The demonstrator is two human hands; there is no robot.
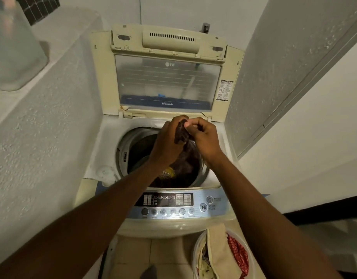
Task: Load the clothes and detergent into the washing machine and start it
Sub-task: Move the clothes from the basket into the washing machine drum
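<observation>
I have both hands out over the open washing machine. The left hand and the right hand meet above the far side of the drum, toward 12 o'clock of its opening. Between them they hold a dark brown garment. Each grip is narrow, fingers and thumb curled onto the bunched top of the cloth, and the rest of it hangs down into the drum.

Under it more clothes lie in the drum, mostly dark, with a yellow checked piece showing on the pile's 9 o'clock side. The lid stands raised at 12 o'clock of the machine, its clear window facing me. The control panel runs along the near edge at 6 o'clock, between my forearms.

On the floor at 5 o'clock of the machine stands a white basket. A beige cloth is draped in it, with a red patterned cloth just beside that. At 10 o'clock, a clear plastic tub sits on a ledge.
</observation>
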